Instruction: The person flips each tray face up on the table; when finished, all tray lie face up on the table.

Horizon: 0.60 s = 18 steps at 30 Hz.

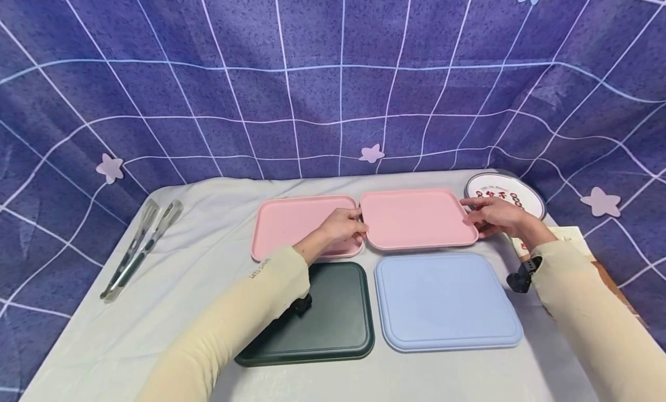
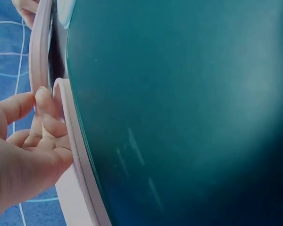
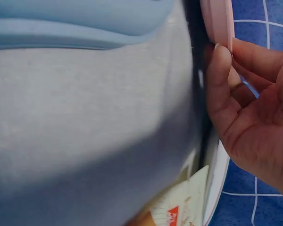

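Observation:
In the head view, two pink trays lie side by side at the back of the table. My left hand (image 1: 340,225) pinches the left edge of the right-hand pink tray (image 1: 416,217), its fingers beside the other pink tray (image 1: 286,220). On the far edge of that same tray, my right hand (image 1: 494,214) grips with thumb and fingers. The left wrist view shows thumb and fingertip on the held tray's rim (image 2: 39,61). From the right wrist, the rim corner (image 3: 219,21) sits between thumb and fingers, apparently lifted off the cloth.
A dark green tray (image 1: 338,309) and a light blue tray (image 1: 447,301) lie nearer on the white cloth. Metal tongs (image 1: 140,251) rest at left. A round white printed item (image 1: 504,191) and a printed packet (image 1: 574,240) are at right. A patterned curtain stands behind.

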Tool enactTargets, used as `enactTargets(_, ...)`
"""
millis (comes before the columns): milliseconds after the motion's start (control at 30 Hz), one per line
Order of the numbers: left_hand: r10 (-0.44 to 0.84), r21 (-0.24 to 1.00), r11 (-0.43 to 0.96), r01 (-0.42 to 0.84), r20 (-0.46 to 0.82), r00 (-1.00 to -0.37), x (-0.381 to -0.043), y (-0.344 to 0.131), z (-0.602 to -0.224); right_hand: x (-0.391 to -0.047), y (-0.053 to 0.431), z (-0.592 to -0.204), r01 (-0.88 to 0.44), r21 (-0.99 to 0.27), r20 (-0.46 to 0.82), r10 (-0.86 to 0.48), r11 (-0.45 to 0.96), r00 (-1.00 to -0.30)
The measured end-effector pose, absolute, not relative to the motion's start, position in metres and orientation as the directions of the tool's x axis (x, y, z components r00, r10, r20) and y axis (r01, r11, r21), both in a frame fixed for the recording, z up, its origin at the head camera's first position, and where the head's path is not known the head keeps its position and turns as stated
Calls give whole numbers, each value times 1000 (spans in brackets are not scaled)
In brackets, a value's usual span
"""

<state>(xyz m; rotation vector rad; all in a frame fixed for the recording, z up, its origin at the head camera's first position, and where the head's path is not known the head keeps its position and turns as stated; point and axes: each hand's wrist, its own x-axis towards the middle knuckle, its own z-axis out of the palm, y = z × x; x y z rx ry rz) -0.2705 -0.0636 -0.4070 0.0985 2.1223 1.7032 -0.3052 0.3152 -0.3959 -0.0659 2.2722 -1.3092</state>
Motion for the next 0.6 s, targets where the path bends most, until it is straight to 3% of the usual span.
enactTargets(267,309,929,302,-212,-306,-901,-274,-66,-406,-306,310,-399,198,-796,-422,-291,572,-858)
enactTargets(600,404,877,450,-169,-369,-837,-275,-69,-402,-303,314,-385,255,-726,-587,-383,639,-713)
